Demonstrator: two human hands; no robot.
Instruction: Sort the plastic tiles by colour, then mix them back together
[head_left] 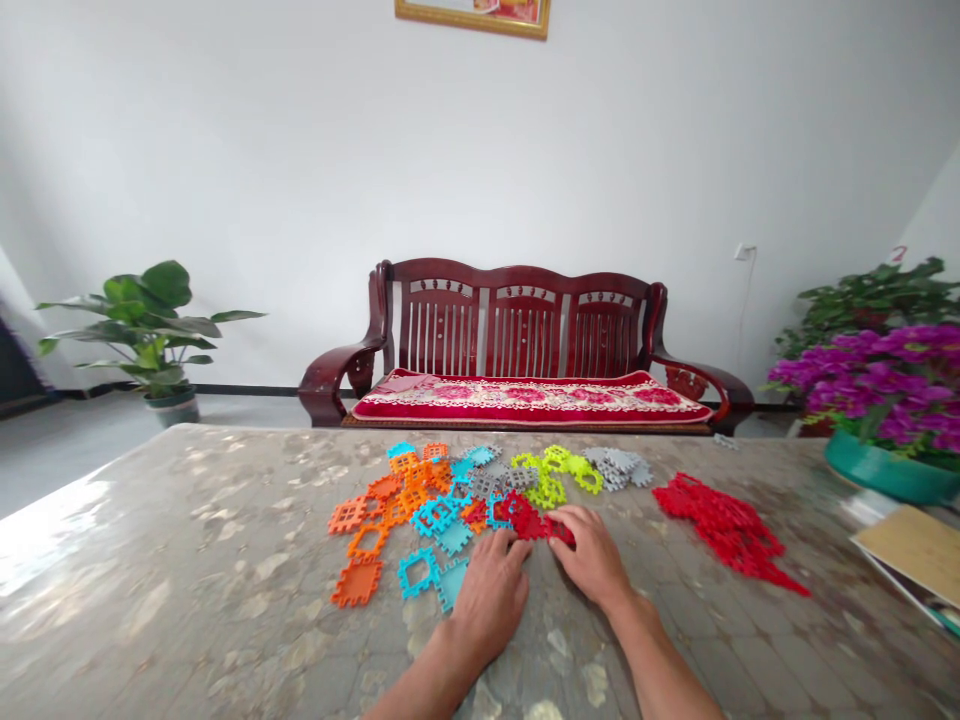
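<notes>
1. Worktop [247, 640]: runs well past the heap on both sides; far edge close behind it.
2. Heap [454, 538]: mid-worktop, colours partly grouped, some red mixed in.
3. Red pile [724, 525]: apart, to the right.
4. Left hand [491, 585]: half-curled by red tiles; right hand [592, 560]: bent around red tile [564, 534]; grips unclear.
5. Grey tile [724, 441]: alone, near far edge.

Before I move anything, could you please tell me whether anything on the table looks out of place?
A grey piece lies alone near the far edge of the table, away from the grey cluster, so it looks stray. Some red pieces also sit beside blue ones, apart from the red pile.
</notes>
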